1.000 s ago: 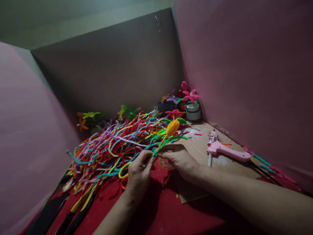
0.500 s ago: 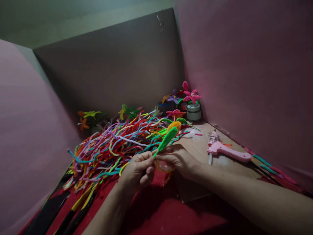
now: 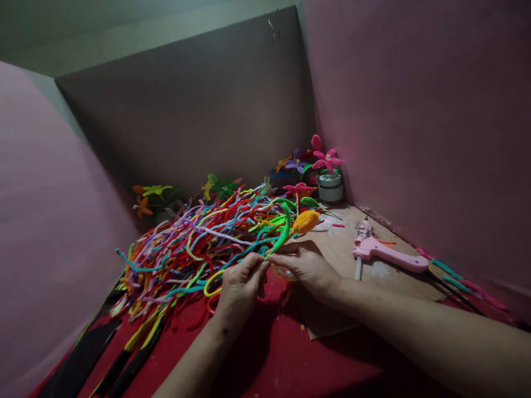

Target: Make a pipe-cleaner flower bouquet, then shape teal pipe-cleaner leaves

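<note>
My left hand [image 3: 243, 284] and my right hand [image 3: 309, 268] meet in the middle of the view, fingertips pinched together. Between them is the lower end of a green pipe-cleaner leaf [image 3: 284, 229]. It points up and away, seen nearly edge-on, with its tip curving. Just behind it lies an orange pipe-cleaner petal or bud [image 3: 306, 221]. Under my right fingers a roll of clear yellowish tape [image 3: 286, 273] shows in part. A large heap of coloured pipe cleaners [image 3: 199, 243] spreads beyond my left hand.
A pink glue gun [image 3: 385, 255] lies on a wooden board [image 3: 338, 254] at the right. Yellow-and-black handled pliers [image 3: 139, 345] rest on the red cloth [image 3: 265, 354] at the left. Pink pipe-cleaner flowers [image 3: 327, 160] stand at a grey pot [image 3: 331, 188] by the back wall.
The green leaf has turned from showing its broad face to nearly edge-on, and its tip now bends. My fingers have closed nearer together, and more of the orange piece shows.
</note>
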Available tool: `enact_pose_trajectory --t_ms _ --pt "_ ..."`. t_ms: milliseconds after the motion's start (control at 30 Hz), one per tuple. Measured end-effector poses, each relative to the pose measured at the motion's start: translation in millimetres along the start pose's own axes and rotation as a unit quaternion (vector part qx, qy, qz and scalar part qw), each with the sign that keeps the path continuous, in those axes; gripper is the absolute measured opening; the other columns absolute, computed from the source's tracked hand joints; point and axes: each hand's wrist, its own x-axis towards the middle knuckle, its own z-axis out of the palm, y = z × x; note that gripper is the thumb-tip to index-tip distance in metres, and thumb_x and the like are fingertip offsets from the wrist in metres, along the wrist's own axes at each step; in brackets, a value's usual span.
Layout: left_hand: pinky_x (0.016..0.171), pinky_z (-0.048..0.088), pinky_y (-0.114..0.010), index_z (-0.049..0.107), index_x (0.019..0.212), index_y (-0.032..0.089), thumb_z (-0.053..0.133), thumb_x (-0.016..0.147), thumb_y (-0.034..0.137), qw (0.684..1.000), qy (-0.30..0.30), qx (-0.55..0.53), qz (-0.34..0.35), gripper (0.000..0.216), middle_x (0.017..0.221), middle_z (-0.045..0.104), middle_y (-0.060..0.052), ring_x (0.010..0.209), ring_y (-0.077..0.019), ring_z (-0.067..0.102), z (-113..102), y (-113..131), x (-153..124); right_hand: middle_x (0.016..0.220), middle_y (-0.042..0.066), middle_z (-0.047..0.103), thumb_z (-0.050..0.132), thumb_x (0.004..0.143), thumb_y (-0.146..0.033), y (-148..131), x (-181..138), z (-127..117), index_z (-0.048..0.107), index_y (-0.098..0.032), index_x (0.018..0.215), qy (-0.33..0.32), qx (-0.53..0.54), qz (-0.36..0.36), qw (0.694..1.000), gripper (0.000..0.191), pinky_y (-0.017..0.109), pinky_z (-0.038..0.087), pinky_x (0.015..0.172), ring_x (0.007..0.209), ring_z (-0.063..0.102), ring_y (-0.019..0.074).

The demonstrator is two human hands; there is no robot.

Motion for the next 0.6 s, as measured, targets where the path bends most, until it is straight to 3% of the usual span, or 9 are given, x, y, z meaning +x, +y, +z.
enact_pose_trajectory --t_ms 200,333,600 --pt "0.037 0.033 -0.019 0.053 0.063 0.015 0.058 0.072 0.031 0.987 -0.042 -0.118 -0.096 0.019 0.046 0.050 0.005 0.034 -0.0069 0.043 0.5 8.2 2.8 0.062 0.000 0.061 0.072 0.056 -0.032 -3.2 -0.4 2.3 0.067 -0.014 0.063 0.020 0.002 0.017 1.000 0.019 0.032 0.039 0.074 0.065 0.052 0.0135" --pt "0.037 0.031 -0.017 0.053 0.064 0.014 0.057 0.075 0.030 0.983 -0.059 -0.138 -0.105 0.020 0.047 0.051 0.005 0.033 -0.0053 0.042 -0.6 5.7 3.5 0.058 -0.001 0.057 0.069 0.059 -0.029 -1.8 0.7 -0.4 0.066 -0.013 0.062 0.049 -0.044 0.021 0.998 0.016 0.028 0.036 0.063 0.058 0.047 0.0109" --pt "0.036 0.029 -0.016 0.054 0.066 0.014 0.058 0.075 0.033 0.973 -0.079 -0.178 -0.125 0.022 0.048 0.051 0.005 0.032 -0.0039 0.041 -2.4 3.8 3.9 0.060 -0.001 0.055 0.065 0.065 -0.032 -5.5 1.3 -1.3 0.065 -0.013 0.062 -0.002 -0.075 0.000 0.997 0.020 0.026 0.035 0.062 0.059 0.046 0.0106"
